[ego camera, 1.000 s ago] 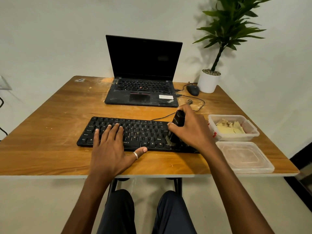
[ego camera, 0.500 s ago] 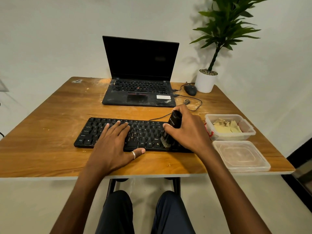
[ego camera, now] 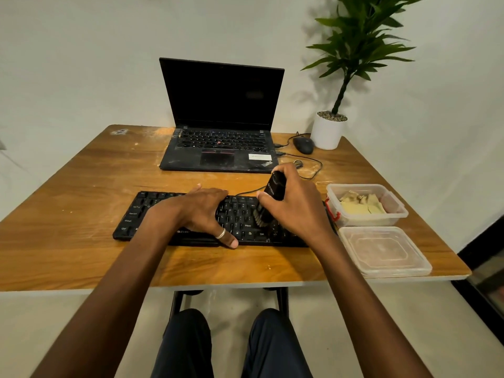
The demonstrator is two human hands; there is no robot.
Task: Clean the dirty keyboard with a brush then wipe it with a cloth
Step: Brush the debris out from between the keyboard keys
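A black keyboard (ego camera: 136, 214) lies across the near half of the wooden table (ego camera: 81, 181). My left hand (ego camera: 201, 211) lies flat on its middle keys, fingers straight and thumb at the front edge. My right hand (ego camera: 294, 208) grips a black brush (ego camera: 274, 186) by its handle. The bristles press on the keys right of centre. A yellowish cloth (ego camera: 362, 204) lies crumpled in a clear plastic tub (ego camera: 395, 214) to the right of the keyboard.
An open black laptop (ego camera: 221, 151) stands behind the keyboard, with a mouse (ego camera: 303, 145) and a white potted plant (ego camera: 327, 132) at the back right. The tub's lid (ego camera: 381, 252) lies near the table's front right edge. Cables run behind my right hand.
My left hand has slid to the right along the keys, closer to the brush. The brush has stayed on the right part of the keyboard.
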